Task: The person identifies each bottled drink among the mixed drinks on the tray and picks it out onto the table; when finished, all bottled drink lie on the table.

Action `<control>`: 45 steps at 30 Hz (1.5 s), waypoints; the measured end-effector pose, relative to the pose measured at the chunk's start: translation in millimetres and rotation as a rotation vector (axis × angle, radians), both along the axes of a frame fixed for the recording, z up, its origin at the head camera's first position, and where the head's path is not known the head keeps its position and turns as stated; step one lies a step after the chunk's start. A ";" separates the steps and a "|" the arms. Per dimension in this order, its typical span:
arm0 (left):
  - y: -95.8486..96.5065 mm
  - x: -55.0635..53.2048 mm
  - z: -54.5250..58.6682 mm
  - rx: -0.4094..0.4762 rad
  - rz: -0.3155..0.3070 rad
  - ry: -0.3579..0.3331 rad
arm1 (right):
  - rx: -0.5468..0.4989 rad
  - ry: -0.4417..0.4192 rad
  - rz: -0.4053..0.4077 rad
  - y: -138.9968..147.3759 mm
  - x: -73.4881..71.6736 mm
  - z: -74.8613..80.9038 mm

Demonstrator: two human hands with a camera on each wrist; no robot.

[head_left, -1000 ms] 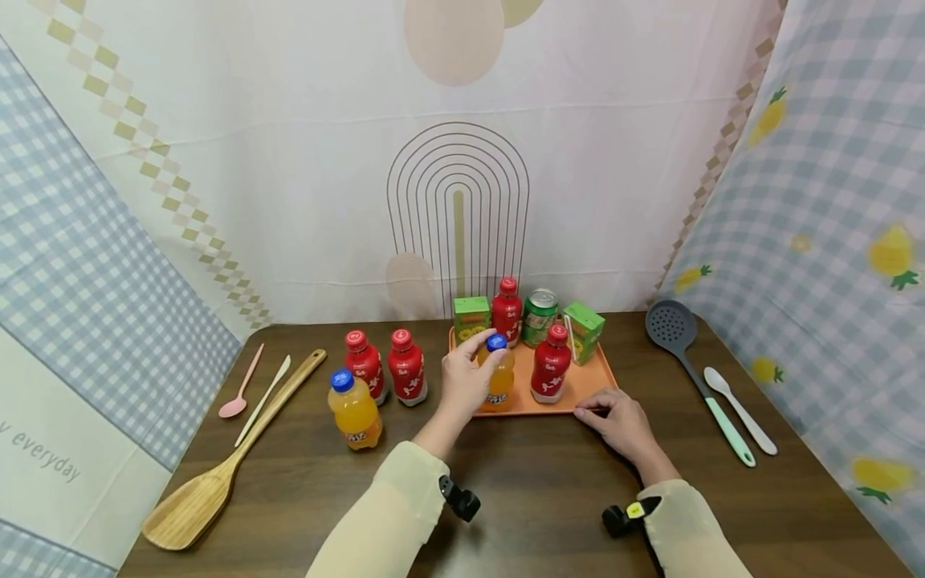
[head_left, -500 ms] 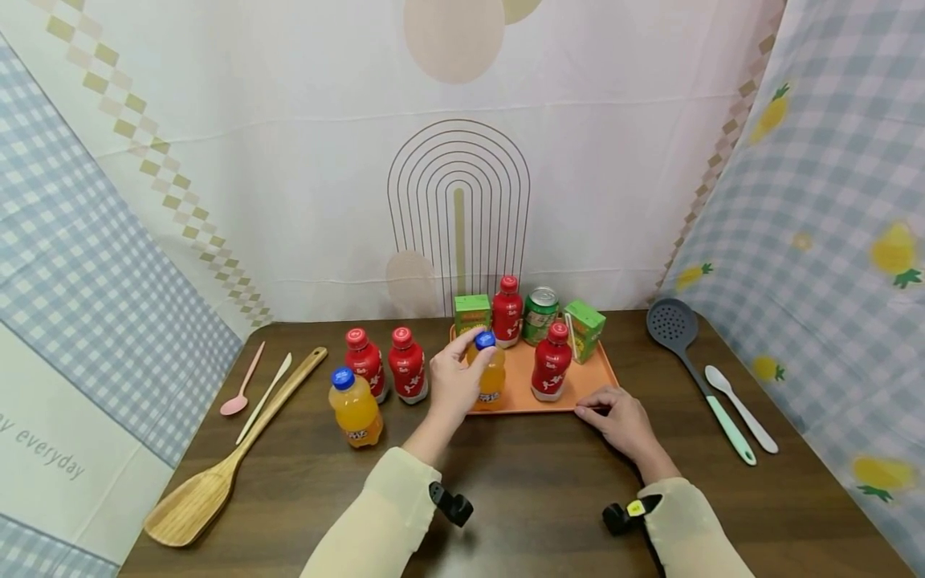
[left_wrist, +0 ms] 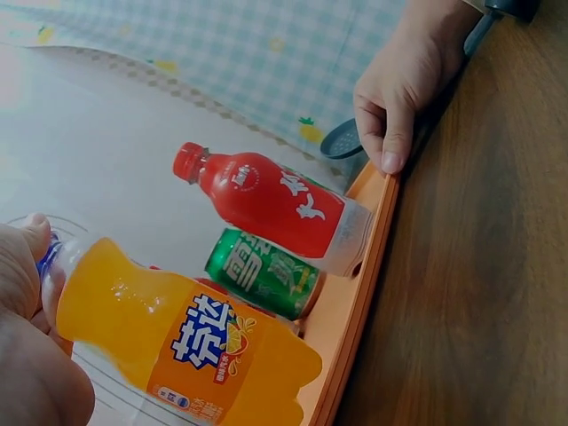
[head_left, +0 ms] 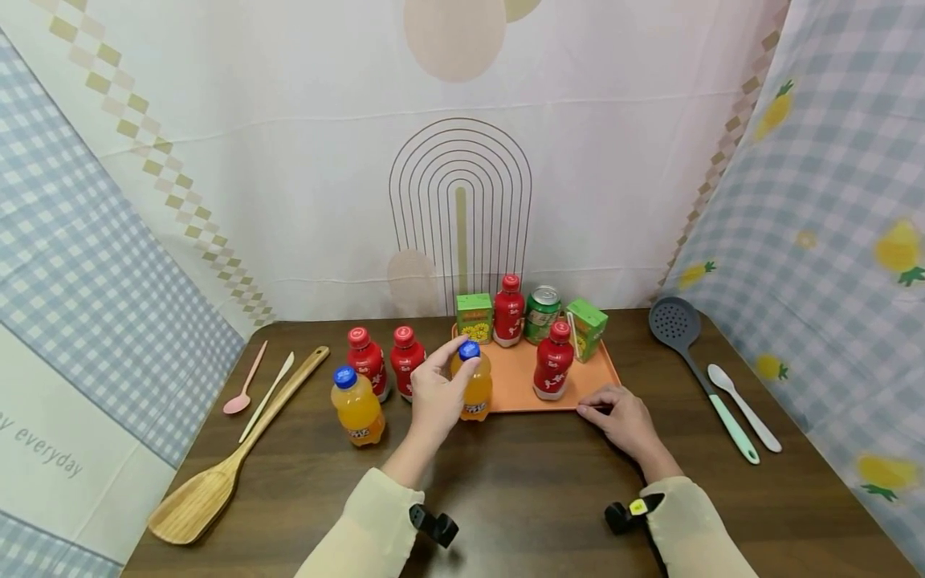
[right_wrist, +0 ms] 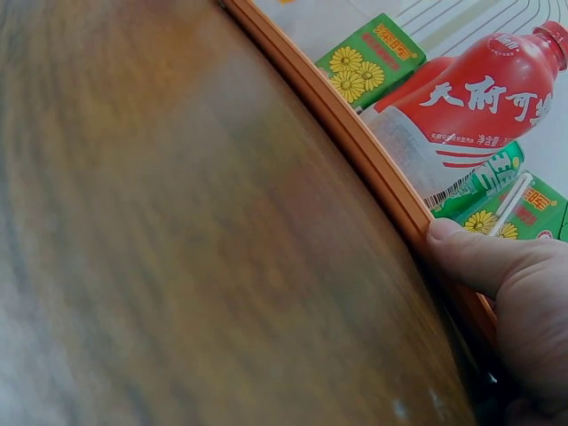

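My left hand [head_left: 442, 393] pinches an orange soda bottle [head_left: 477, 393] around its blue-capped neck, at the front left of the orange tray [head_left: 516, 385]. In the left wrist view the bottle [left_wrist: 169, 328] overlaps the tray's edge. My right hand [head_left: 620, 421] grips the tray's front right corner, thumb on the rim [right_wrist: 382, 169]. On the tray stand a red bottle [head_left: 553, 365] near the front, another red bottle [head_left: 509, 313], a green can [head_left: 542, 315] and two green juice boxes [head_left: 474, 319], one with a straw. The fingers under the tray's rim are hidden.
Left of the tray stand two red bottles [head_left: 408, 361] and a second orange soda bottle [head_left: 357, 409]. Further left lie a wooden spatula [head_left: 209, 490], a cream knife [head_left: 267, 397] and a pink spoon [head_left: 244, 385]. A slotted turner [head_left: 675, 325] and a white spoon [head_left: 744, 409] lie at the right.
My left hand has carried the orange soda bottle leftward and slightly toward me, from over the tray to its front left edge. The right hand has stayed at the tray's corner.
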State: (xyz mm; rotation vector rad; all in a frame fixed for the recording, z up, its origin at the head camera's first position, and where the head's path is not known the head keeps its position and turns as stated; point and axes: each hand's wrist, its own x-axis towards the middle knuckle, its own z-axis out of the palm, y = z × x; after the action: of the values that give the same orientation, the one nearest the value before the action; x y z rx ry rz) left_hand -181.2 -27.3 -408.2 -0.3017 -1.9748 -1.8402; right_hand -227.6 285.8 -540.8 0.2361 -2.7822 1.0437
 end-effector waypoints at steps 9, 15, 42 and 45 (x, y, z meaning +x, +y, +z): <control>-20.6 16.2 -4.8 -0.023 0.051 -0.062 | -0.005 0.011 0.006 -0.1 -1.3 -0.8; -36.8 22.8 -14.0 0.016 0.077 -0.094 | -0.010 0.024 0.007 0.5 -0.9 -0.7; -71.0 21.1 -23.2 -0.051 0.180 -0.012 | -0.019 0.010 -0.007 -3.1 -1.0 0.9; -72.3 17.7 -30.0 -0.067 0.191 -0.018 | -0.015 0.007 -0.009 -2.1 -0.7 -0.8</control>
State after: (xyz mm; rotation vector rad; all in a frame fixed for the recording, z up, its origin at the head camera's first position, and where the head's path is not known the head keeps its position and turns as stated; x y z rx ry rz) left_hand -163.5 -99.6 -438.2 -0.1121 -2.0052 -1.6652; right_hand -228.3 283.6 -541.6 0.2242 -2.7653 1.0594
